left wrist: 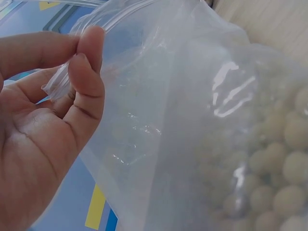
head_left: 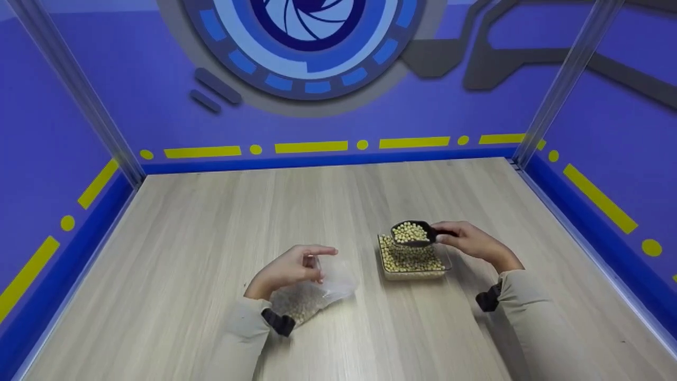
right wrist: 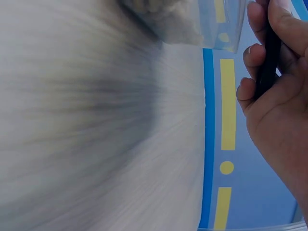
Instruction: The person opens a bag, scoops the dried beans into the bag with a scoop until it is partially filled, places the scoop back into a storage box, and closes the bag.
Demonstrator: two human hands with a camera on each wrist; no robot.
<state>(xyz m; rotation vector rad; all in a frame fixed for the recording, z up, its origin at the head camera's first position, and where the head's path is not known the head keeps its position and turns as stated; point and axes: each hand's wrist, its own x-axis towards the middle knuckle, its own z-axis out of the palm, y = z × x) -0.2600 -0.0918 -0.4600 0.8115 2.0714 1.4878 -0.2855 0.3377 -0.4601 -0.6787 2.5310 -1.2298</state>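
"What do the hands have?"

"The left hand [head_left: 288, 270] pinches the mouth of a clear, soft plastic zip bag [head_left: 338, 278] between thumb and fingers, with the index finger stretched out toward three o'clock. The right hand [head_left: 470, 241] has its fingers curled round the slim handle of a black, deep-bowled scoop [head_left: 426, 228]."

"And where is the scoop, taking twelve o'clock as the far wall?"

"Over a clear, rectangular, open-topped container [head_left: 415, 275], toward its twelve o'clock side. The bowl points to nine o'clock and the handle to three. It carries a heap of small, round, pale-yellow pellets [head_left: 408, 233]. Whether it touches the contents below, I can't tell."

"Is the container filled?"

"Well filled, with the same kind of pellets. It sits on the pale wood-grain worktop [head_left: 211, 238]; the right hand is between two and three o'clock of it."

"And the bag?"

"At about eight o'clock from the container, well apart from it. It rests on the worktop with pellets gathered at its seven o'clock end, while its mouth is held up."

"Anything on the arms?"

"Beige sleeves [head_left: 534, 307], with a small black device [head_left: 488, 298] at each wrist. At twelve o'clock stands a blue-violet wall [head_left: 158, 106] with yellow dashes and dots."
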